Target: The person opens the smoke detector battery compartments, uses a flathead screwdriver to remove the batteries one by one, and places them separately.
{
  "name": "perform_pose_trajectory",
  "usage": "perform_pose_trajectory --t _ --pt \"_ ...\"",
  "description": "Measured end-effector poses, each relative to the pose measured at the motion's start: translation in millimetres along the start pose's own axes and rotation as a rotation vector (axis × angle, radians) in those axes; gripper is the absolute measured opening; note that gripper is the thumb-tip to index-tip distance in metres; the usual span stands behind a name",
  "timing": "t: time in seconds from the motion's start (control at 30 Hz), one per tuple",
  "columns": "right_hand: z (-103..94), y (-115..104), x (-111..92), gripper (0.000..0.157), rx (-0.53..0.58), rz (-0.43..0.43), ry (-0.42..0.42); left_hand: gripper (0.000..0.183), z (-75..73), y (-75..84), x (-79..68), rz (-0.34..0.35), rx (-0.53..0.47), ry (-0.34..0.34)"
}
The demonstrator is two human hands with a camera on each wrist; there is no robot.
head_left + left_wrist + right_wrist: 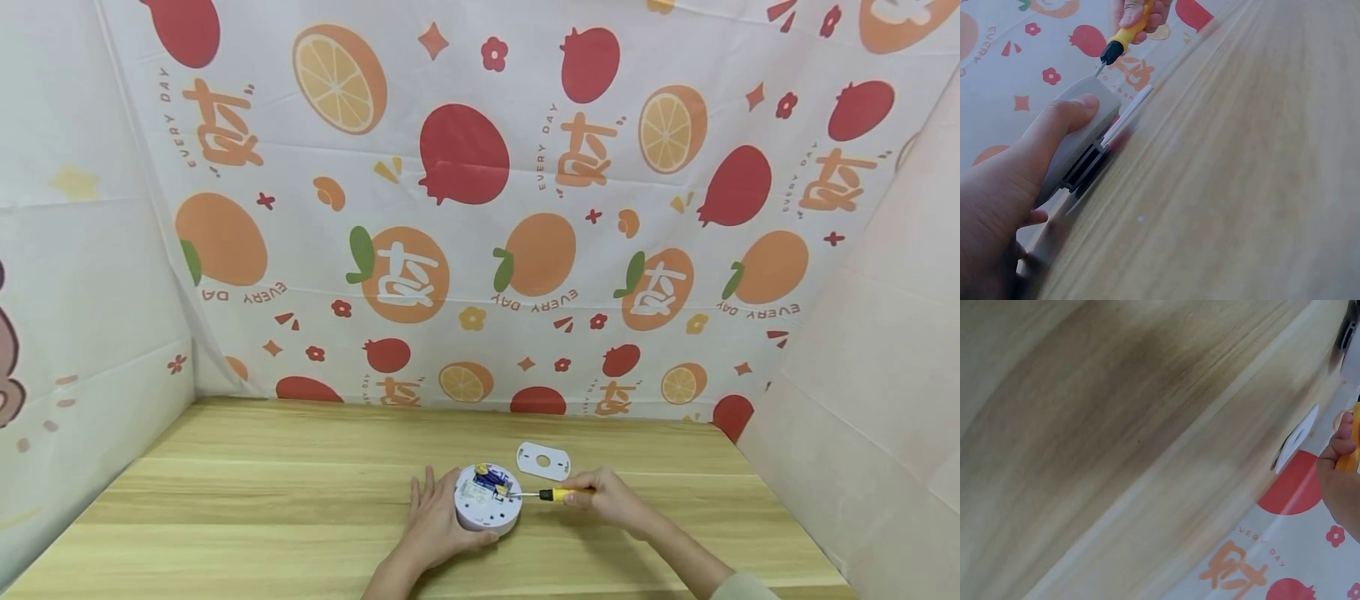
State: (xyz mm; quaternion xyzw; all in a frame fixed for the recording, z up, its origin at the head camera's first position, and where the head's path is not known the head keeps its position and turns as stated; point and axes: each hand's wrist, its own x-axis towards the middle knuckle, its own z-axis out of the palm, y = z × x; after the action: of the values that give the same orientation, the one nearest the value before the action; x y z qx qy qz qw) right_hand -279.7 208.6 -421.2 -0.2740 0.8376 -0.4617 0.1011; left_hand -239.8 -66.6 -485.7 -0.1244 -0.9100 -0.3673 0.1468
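Note:
A round white smoke detector (pixel 474 512) lies back side up on the table, its compartment uncovered, with blue and yellow parts (pixel 491 478) showing. My left hand (pixel 435 525) grips its left side, the thumb pressed on the near edge. From the right, my right hand (pixel 611 503) holds a screwdriver (pixel 557 495) by its yellow and black handle. The metal tip meets the detector's back beside the compartment; its exact contact is too small to tell. In the left wrist view, dark slots show on the side of the detector (pixel 1107 103).
A white mounting plate (pixel 553 472) with a round central hole lies just behind the right hand. The wood-grain table (pixel 262 500) ends at a fruit-printed cloth (pixel 465 350) at the back, with pale cloth walls on both sides.

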Motion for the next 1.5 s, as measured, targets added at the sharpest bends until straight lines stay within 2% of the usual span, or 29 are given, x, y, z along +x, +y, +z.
perform_pose_trajectory --t 0.23,0.57,0.73,1.07,1.33,1.5 --pt "1.4 2 -2 0.025 0.067 0.058 0.005 0.107 -0.4 1.2 -0.6 -0.005 0.018 -0.003" --pt "2.9 4 -4 0.026 0.133 0.075 0.038 0.107 -0.3 1.9 0.0 -0.005 0.022 0.004" --pt "2.3 4 -3 0.025 0.117 0.073 0.079 0.109 -1.0 1.3 0.3 -0.011 0.030 0.000" --pt "-3.2 5 -4 0.022 0.102 0.063 0.044 0.110 -2.1 2.7 -0.3 -0.014 0.048 -0.007" --pt "-19.2 -3 -5 0.027 0.024 0.105 0.057 0.111 -4.3 3.3 -1.4 -0.007 -0.001 -0.026" --pt "-27.5 -12 0 0.024 -0.181 0.096 0.184 0.112 -6.3 1.9 -1.5 -0.005 -0.043 -0.040"
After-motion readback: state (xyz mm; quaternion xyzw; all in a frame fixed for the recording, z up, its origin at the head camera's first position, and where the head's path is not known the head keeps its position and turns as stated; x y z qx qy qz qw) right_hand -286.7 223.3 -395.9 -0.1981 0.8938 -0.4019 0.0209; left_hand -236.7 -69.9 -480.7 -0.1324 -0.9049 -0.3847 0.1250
